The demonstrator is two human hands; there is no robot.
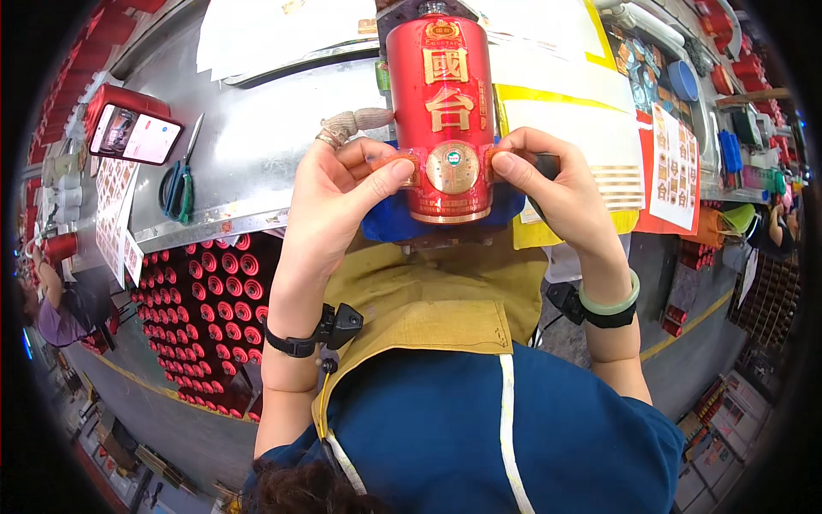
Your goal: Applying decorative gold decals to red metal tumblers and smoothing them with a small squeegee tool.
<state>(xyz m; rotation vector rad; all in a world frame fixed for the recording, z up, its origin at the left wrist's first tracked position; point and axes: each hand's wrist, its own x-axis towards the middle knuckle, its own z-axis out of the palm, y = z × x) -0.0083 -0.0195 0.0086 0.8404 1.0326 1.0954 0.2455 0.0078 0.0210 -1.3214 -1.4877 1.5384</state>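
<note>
A red bottle [440, 77] with large raised gold characters lies in front of me, its neck pointing away, on a blue support [390, 224]. Across its lower part sits a round gold emblem [452, 168] with a small green and white centre, seemingly on a thin see-through sticker strip. My left hand [347, 184] pinches the strip's left end between thumb and fingers; one fingertip wears a beige cloth finger cover [358, 122]. The strip's right end is in the pinch of my right hand [548, 184]. Both thumbs rest close to the bottle's sides.
On the metal table to the left are scissors [178, 190], a phone [137, 134] leaning on a red box, and printed decal sheets [114, 206]. White and yellow sheets [569, 128] lie right. Many red bottles [201, 300] are stacked below left. Another person [64, 300] sits far left.
</note>
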